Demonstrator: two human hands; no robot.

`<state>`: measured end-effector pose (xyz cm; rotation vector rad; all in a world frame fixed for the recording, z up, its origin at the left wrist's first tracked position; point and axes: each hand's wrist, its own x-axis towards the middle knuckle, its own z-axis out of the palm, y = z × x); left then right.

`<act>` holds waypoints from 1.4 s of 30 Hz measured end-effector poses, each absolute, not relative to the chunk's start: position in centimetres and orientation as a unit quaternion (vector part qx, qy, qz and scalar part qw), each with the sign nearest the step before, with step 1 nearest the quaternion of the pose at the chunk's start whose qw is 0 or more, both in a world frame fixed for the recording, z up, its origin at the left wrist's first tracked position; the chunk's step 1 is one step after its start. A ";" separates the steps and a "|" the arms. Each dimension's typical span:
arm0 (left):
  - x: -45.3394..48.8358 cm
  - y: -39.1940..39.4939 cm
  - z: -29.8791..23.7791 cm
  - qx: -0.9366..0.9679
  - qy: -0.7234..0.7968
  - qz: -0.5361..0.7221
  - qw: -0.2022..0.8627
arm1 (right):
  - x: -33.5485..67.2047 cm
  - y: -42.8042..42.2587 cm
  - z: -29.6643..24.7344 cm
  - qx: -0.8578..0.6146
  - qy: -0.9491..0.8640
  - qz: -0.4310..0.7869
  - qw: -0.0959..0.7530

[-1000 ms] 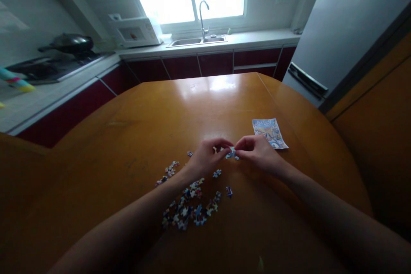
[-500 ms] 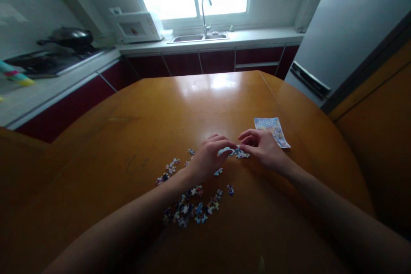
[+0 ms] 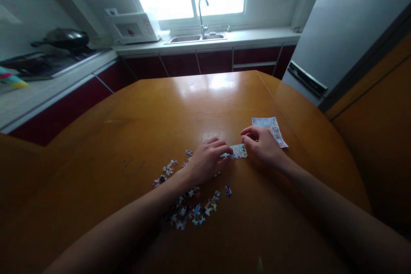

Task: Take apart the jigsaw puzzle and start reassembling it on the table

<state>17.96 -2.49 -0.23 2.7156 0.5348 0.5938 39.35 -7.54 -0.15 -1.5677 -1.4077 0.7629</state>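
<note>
Head view: one camera, looking down over both forearms onto a glossy wooden table [image 3: 180,107].
Joined puzzle patch [image 3: 239,151]: a small pale-blue strip of linked pieces, flat on the table between the two hands. Every place below is measured from it.
Left hand [image 3: 205,160]: right at the patch's left end, finger and thumb closed together on that edge.
Right hand [image 3: 263,145]: at the patch's right end, fingers curled in tight against it. Pinching or only pressing, I cannot tell.
Picture sheet [image 3: 275,130]: just beyond the patch to the right, partly under the right hand. It has colourful print with a title line, too blurred to read.
Loose pieces [image 3: 192,213]: a heap nearer the camera and left of the patch, under the left forearm.
Small scatter [image 3: 167,169]: farther left of the patch.
Single piece [image 3: 228,190]: alone, just nearer the camera than the patch.
Far behind the patch: microwave [image 3: 133,28], tap [image 3: 202,10] and a bright window; no lettering is legible.
</note>
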 end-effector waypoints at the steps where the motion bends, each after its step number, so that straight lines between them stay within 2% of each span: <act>1: 17.9 -2.4 -0.4 0.950 0.188 0.199 0.149 | 39.5 -7.5 -0.1 -0.636 -0.572 0.290 0.429; 14: 17.9 -2.4 -0.7 0.962 0.189 0.163 0.108 | 39.3 -7.9 -0.5 -0.659 -0.636 0.214 0.341; 22: 18.0 -2.7 -0.5 0.963 0.183 0.163 0.117 | 39.4 -7.9 -0.8 -0.654 -0.639 0.221 0.340; 29: 17.8 -2.4 0.7 0.938 0.223 0.212 0.157 | 39.5 -7.9 -0.5 -0.654 -0.640 0.211 0.344; 37: 17.8 -2.5 0.9 0.958 0.214 0.158 0.111 | 39.5 -7.9 -0.5 -0.652 -0.637 0.219 0.347; 42: 16.4 -2.6 3.7 0.948 0.257 0.068 0.175 | 39.6 -7.9 -0.5 -0.654 -0.633 0.216 0.354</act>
